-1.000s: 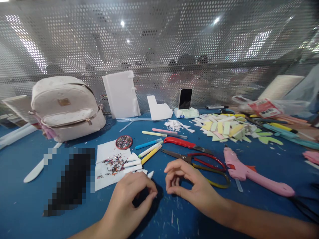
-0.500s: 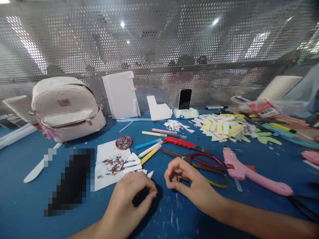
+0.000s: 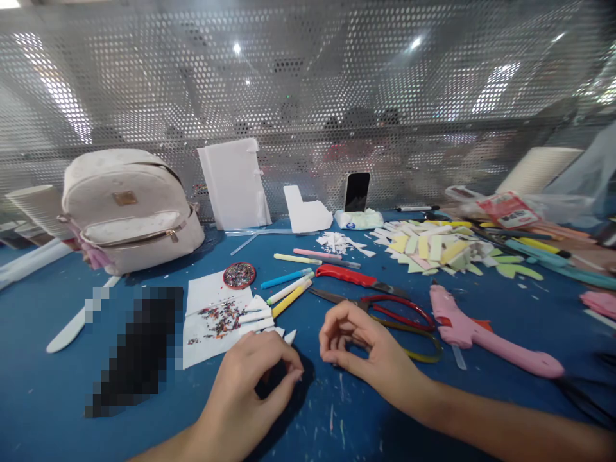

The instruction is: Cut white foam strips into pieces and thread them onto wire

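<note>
Left hand [image 3: 253,378]: fingers curled under, thumb and forefinger tips brought together; whether anything is pinched there cannot be told from where I stand. Right hand [image 3: 382,356]: half-open, loosely curled, facing the left across a gap, with nothing visible in its hollow. White pieces [image 3: 255,317] lie just beyond the left hand's knuckles, the nearest partly hidden by it. Scissors [image 3: 332,296], one loop red and one olive, lie just behind the right hand, which hides part of them. Left of the pieces, a white sheet [image 3: 199,294] bears scattered dark and coloured specks [image 3: 222,319]; a red-rimmed round dish [image 3: 239,275] of similar specks sits at its far edge. Past the scissors, a red-handled blade [image 3: 345,276] lies flat. Well to the right hand's right rests a pink glue gun [image 3: 486,340]. Farther beyond that hand, pale strips [image 3: 423,244] are heaped, and a phone [image 3: 358,192] stands upright.
</note>
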The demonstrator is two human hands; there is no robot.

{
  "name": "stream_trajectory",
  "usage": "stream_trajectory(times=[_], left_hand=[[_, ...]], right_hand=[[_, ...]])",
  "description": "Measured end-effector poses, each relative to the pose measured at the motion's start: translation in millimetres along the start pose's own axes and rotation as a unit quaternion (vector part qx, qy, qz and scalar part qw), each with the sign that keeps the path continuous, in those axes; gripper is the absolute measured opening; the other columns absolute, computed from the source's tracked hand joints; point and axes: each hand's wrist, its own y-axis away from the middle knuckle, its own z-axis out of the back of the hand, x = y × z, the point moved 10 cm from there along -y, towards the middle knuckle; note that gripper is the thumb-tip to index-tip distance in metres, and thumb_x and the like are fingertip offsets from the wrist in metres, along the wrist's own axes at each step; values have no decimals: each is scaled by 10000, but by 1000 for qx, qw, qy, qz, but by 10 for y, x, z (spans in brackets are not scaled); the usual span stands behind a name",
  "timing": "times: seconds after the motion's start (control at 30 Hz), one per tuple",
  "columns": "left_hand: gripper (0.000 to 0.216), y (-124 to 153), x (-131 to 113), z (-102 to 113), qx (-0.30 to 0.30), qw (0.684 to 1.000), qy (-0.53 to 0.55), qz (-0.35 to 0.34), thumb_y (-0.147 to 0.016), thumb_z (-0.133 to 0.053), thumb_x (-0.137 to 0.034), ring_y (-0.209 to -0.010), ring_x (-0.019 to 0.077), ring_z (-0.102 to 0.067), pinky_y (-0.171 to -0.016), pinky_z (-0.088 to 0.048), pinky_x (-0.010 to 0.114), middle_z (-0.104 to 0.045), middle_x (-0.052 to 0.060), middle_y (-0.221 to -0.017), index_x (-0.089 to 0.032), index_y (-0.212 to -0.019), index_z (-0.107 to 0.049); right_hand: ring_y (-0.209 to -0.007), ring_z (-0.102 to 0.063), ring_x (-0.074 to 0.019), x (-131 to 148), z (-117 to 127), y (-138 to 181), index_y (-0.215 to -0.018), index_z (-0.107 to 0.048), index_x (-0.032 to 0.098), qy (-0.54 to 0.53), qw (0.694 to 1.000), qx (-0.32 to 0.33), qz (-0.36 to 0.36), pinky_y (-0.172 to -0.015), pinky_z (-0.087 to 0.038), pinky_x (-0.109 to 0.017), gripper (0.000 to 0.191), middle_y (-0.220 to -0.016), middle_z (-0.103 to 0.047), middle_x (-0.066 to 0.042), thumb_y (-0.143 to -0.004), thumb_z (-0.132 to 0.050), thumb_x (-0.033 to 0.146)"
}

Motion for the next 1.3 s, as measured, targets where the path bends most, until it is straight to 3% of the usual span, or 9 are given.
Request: stream_trajectory(times=[0.4,0.6,0.83,1.3], left_hand=[[179,9,-12,0,-3,1000,1,-8,-897,-537,-104,-653,157,-573,-618,-405,268,-688,0,-752,-219,-852,-666],[167,11,-40,12,-13,1000,7,-19,-894,-556,-95,-653,146,-575,-625,-403,260,-688,-8,-748,-214,-837,-659],[156,21,-81,37,-30,999,18,-40,-887,-567,-86,-667,149,-583,-635,-411,262,-689,-6,-751,-214,-838,-641],[164,17,-162,48,-34,996,24,-77,-878,-567,-62,-641,138,-570,-624,-409,260,-707,-4,-746,-202,-837,-642]], right_hand=[[-666,-570,-113,-53,-19,11,-936,-526,219,-28,999,8,-17,-617,-418,-242,258,-808,-683,21,-822,-741,136],[-671,-599,-115,-6,-21,23,-905,-546,215,-21,1000,1,12,-580,-403,-223,276,-786,-692,20,-785,-771,111],[-662,-620,-119,66,-56,54,-895,-569,215,-16,999,13,48,-563,-405,-219,263,-760,-708,13,-775,-772,98],[-653,-618,-121,37,-84,47,-890,-569,210,-35,999,17,30,-547,-390,-223,272,-754,-715,1,-759,-793,128]])
